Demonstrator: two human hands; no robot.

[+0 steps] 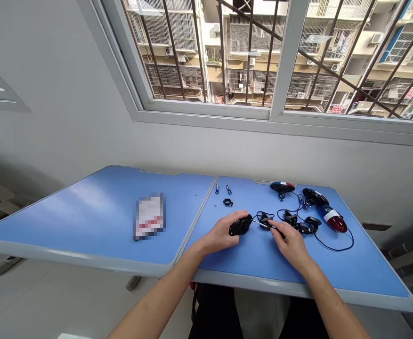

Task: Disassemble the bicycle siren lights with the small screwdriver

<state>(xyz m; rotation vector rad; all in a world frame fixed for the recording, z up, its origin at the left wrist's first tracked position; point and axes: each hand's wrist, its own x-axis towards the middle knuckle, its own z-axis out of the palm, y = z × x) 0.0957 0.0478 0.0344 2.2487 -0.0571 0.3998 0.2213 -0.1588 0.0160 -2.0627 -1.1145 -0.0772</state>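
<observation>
blue table (96, 226) — screwdriver (263, 224), unreadable packet (149, 214)

I am finding no text that can be read. On the bench (103, 230), left of me, a flat packet (149, 214) is showing a red band across its pale front, but coarse pixelation is hiding any lettering. Beyond the window (206, 109), red signs (336, 108) with pale marks are showing low on the facing building (215, 73), their marks appearing too small for me to make out.
</observation>
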